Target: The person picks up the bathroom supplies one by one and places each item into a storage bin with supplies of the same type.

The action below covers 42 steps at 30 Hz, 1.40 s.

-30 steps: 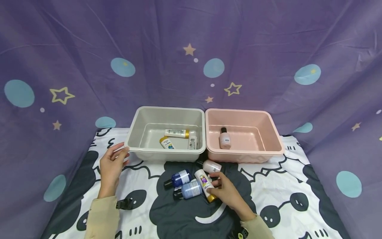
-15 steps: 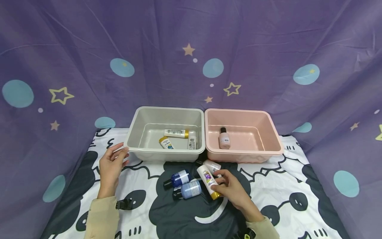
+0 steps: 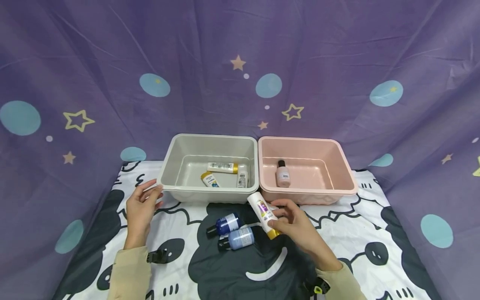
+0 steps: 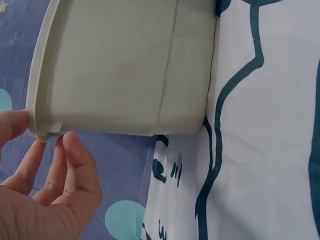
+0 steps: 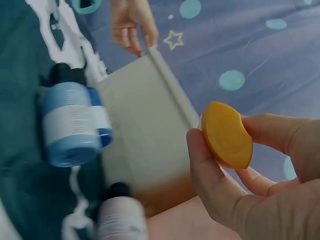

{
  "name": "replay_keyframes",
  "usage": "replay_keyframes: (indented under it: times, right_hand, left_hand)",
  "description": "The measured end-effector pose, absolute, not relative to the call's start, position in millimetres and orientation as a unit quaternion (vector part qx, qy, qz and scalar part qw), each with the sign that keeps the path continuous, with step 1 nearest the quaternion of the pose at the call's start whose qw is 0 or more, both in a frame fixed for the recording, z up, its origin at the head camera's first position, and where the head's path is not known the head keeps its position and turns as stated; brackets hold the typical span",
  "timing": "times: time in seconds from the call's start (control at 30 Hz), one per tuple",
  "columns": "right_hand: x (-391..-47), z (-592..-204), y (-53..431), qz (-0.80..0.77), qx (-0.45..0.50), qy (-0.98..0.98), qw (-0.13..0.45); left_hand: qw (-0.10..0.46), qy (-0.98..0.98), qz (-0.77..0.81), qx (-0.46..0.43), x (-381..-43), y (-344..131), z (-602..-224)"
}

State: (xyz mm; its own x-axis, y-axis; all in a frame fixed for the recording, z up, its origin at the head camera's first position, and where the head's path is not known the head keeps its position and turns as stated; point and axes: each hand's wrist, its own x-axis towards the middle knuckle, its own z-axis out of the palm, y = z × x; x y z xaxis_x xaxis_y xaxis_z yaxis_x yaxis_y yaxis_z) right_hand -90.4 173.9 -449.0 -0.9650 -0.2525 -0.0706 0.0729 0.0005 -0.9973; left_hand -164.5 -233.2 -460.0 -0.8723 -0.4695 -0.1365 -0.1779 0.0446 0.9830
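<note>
My right hand (image 3: 298, 227) pinches a white tube (image 3: 261, 210) with a yellow cap, held tilted just in front of the grey bin. In the right wrist view the tube's yellow cap (image 5: 227, 135) faces the camera between thumb and fingers. My left hand (image 3: 141, 210) holds the near left corner of the grey bin (image 3: 210, 189); in the left wrist view the thumb lies over the bin's rim (image 4: 34, 85) and the other fingers come up from below. Two blue bottles, one dark (image 3: 228, 224) and one light (image 3: 241, 238), lie on the cloth left of the tube.
Inside the grey bin lie several white tubes (image 3: 222, 167) with yellow caps. The pink bin (image 3: 307, 192) beside it holds a pale pink bottle (image 3: 283, 177) with a black cap. Another pale bottle (image 5: 121, 220) lies on the cloth, mostly covered by my right hand in the head view.
My right hand has lifted the white tube off the spot beside the blue bottles and carried it up and toward the bins. The left hand stays at the grey bin's corner.
</note>
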Motion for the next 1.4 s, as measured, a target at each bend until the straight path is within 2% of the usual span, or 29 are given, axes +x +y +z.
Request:
replay_keyframes:
  times: [0.2,0.37,0.8,1.07,1.4]
  right_hand:
    - [-112,-420,173,-0.677,-0.114,0.722,0.085]
    - [-141,-396,167,-0.655,-0.114,0.744,0.065]
    - [-252,-349,119,-0.71,-0.074,0.689,0.123]
    - [-302,-354,89,-0.701,-0.069,0.692,0.156]
    - [-323,-387,80,-0.653,-0.036,0.738,0.164]
  left_hand:
    - [0.115,-0.707,-0.662,0.222,-165,-234,-460]
    - [0.115,-0.704,-0.665,0.222,-164,-234,-460]
    - [0.115,-0.71,-0.662,0.21,-164,-235,-460]
    - [0.107,-0.729,-0.645,0.204,-163,-229,-459]
    - [0.108,-0.722,-0.654,0.198,-159,-226,-461]
